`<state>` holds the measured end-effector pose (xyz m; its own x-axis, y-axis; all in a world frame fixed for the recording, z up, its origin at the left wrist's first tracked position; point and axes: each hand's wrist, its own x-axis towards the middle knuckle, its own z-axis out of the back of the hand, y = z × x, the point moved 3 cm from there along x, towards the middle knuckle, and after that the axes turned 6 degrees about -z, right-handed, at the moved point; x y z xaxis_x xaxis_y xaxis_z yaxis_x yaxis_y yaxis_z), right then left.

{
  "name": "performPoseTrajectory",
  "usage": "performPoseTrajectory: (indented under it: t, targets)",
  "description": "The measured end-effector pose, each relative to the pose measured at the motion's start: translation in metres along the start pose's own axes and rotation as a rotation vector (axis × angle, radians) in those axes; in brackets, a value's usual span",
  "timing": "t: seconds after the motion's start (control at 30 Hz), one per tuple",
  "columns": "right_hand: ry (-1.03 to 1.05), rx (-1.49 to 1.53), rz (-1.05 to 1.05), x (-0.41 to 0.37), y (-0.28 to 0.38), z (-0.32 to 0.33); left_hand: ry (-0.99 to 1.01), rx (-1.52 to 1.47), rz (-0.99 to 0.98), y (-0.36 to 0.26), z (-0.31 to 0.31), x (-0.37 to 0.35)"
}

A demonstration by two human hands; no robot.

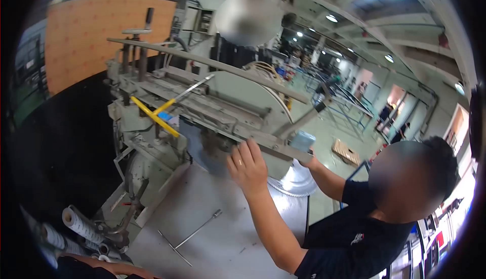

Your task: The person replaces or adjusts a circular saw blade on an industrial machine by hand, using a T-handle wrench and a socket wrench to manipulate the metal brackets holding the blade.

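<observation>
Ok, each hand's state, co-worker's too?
Left: out of view.
Right: out of view.
Co-worker's near hand: fingers bent, grip unclear.
Far hand: mostly hidden, can't tell.

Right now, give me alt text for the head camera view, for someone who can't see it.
A co-worker in a black short-sleeved shirt has both hands at a long grey metal machine, near a silver toothed circular blade. A yellow-handled T-shaped metal tool is at the machine; a silver T-shaped metal wrench lies on a flat grey surface.

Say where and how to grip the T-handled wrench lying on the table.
Probably by its crossbar, from above and the near side: the T-handled wrench lies on the table, crossbar at its near end, shaft pointing away.
</observation>
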<state>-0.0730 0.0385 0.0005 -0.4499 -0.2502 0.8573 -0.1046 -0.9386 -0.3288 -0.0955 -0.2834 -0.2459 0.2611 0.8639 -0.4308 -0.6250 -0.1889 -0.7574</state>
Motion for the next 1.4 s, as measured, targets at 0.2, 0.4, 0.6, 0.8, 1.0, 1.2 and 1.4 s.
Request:
performPoseTrajectory:
  t: [0.2, 0.4, 0.6, 0.8, 1.0, 1.2, 1.4]
  targets:
    - [-0.234, 0.371, -0.023, 0.12, 0.018, -0.101, -0.091, -0.015, -0.033, 0.008, -0.018, -0.012]
    - [-0.006, 0.365, -0.091, 0.141, 0.027, -0.154, -0.813, 0.615, -0.533, -0.111, 0.061, -0.07]
    - [0.385, 0.143, -0.115, 0.155, 0.018, -0.159, -1.041, 1.568, -0.479, -0.17, 0.177, -0.138]
    - [0.472, -0.207, 0.143, 0.175, 0.006, -0.155, -0.776, 2.052, -0.524, -0.198, 0.274, -0.108]
    - [0.402, -0.221, -0.152, 0.173, 0.02, -0.147, -0.707, 2.123, -0.402, -0.214, 0.341, -0.1]
    - [0.586, -0.152, 0.007, 0.176, 0.023, -0.142, -0.907, 1.567, -0.462, -0.194, 0.339, -0.088]
    - [0.786, 0.023, -0.068, 0.191, 0.011, -0.152, -1.306, -0.145, -0.574, -0.16, 0.345, -0.066]
